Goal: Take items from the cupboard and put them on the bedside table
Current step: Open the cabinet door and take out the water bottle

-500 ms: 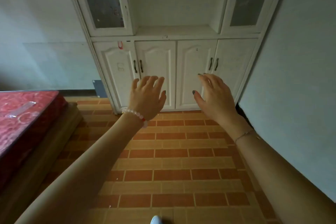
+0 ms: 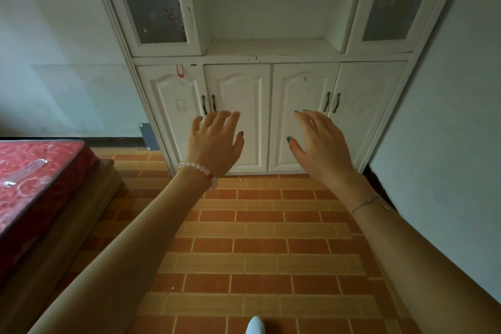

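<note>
A white cupboard (image 2: 271, 57) stands ahead against the wall. Its several lower doors are shut, with dark handles (image 2: 208, 103) on the left pair and handles (image 2: 332, 102) on the right pair. The middle shelf niche looks bare. Frosted glass doors (image 2: 154, 0) flank it above. My left hand (image 2: 215, 141) reaches forward, fingers spread, holding nothing, just below the left handles. My right hand (image 2: 321, 144) is likewise open in front of the right-middle door. No bedside table is in view.
A bed with a red patterned mattress (image 2: 32, 184) on a wooden frame fills the left side. Orange brick-pattern tiles (image 2: 257, 247) cover the floor. A pale wall (image 2: 447, 144) closes in on the right. A white shoe tip (image 2: 255, 325) shows at the bottom edge.
The cupboard appears larger and closer. Both hands have stayed outstretched and open, now nearer the lower doors.
</note>
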Tool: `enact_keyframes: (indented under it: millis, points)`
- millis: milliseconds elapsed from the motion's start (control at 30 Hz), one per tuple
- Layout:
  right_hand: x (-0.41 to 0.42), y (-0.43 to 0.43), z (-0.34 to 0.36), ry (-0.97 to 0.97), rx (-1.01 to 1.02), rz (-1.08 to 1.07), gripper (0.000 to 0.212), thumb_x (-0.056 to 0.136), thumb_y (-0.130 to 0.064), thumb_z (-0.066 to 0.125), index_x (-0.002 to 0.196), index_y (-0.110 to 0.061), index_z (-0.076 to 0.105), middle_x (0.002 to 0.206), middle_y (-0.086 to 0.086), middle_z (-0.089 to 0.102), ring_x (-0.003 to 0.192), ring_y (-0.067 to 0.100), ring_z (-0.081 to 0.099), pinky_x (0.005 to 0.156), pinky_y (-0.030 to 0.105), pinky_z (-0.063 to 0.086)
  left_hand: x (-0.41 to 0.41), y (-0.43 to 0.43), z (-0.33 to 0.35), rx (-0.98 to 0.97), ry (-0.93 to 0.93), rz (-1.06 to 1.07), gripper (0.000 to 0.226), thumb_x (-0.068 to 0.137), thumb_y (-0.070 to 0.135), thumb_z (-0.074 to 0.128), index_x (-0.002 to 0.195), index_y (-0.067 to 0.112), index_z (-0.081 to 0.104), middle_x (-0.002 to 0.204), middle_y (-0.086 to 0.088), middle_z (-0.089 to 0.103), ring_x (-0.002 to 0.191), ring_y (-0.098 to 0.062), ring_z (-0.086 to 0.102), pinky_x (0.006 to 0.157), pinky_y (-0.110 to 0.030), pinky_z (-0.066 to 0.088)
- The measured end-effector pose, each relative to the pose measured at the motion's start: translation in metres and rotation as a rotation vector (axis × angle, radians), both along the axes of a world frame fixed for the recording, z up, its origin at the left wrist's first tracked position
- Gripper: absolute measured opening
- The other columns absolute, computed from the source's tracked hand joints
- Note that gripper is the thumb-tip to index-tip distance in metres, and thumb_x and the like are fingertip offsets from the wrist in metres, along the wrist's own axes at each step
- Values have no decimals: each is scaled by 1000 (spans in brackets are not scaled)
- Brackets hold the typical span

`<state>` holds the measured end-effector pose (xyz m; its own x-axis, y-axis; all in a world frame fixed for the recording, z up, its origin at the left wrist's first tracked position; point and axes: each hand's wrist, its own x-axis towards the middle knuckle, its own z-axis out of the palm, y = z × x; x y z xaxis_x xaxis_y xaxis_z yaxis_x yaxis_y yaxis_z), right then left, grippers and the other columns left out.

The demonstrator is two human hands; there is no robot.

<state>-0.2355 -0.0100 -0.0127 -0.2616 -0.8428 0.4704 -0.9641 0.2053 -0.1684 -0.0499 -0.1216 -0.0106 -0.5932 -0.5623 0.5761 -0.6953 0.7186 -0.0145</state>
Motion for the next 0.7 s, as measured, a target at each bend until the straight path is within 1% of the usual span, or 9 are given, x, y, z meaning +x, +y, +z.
enact_keyframes:
  millis: [100, 233, 333, 500, 700]
  points:
    - [-17, -45, 2, -2, 33, -3, 54, 93, -37, 43, 139, -10, 33, 143, 12, 38, 133, 28, 31, 107, 48, 32, -19, -45, 4, 13, 19, 5, 39, 88, 29, 48, 118, 7, 57, 115, -13, 64, 105, -35, 60, 89, -52, 44]
    - [-39, -106, 15, -3, 28, 4, 56, 93, -39, 42, 140, -12, 31, 145, 11, 36, 135, 27, 29, 107, 49, 30, -40, -106, 18, -7, 28, 22, 40, 85, 29, 49, 117, 7, 58, 112, -14, 65, 102, -34, 61, 88, -52, 45]
    - [-54, -146, 25, 7, 2, 3, 55, 93, -38, 42, 140, -11, 32, 144, 11, 37, 134, 28, 30, 107, 49, 31, -53, -145, 26, -24, 42, 24, 38, 84, 26, 56, 118, 7, 58, 113, -14, 64, 105, -35, 60, 90, -53, 43]
    - [-75, -193, 27, -2, -11, 7, 55, 92, -37, 44, 138, -9, 34, 141, 13, 40, 132, 29, 33, 106, 48, 33, -70, -192, 31, -15, 22, 30, 39, 86, 27, 56, 119, 7, 56, 116, -15, 63, 108, -36, 58, 92, -54, 42]
    - [-91, -253, 26, -11, -6, 49, 55, 93, -38, 43, 140, -10, 32, 144, 11, 37, 134, 28, 30, 108, 47, 30, -79, -238, 30, -20, 31, 63, 39, 88, 29, 51, 121, 8, 56, 118, -14, 63, 109, -35, 58, 93, -53, 42]
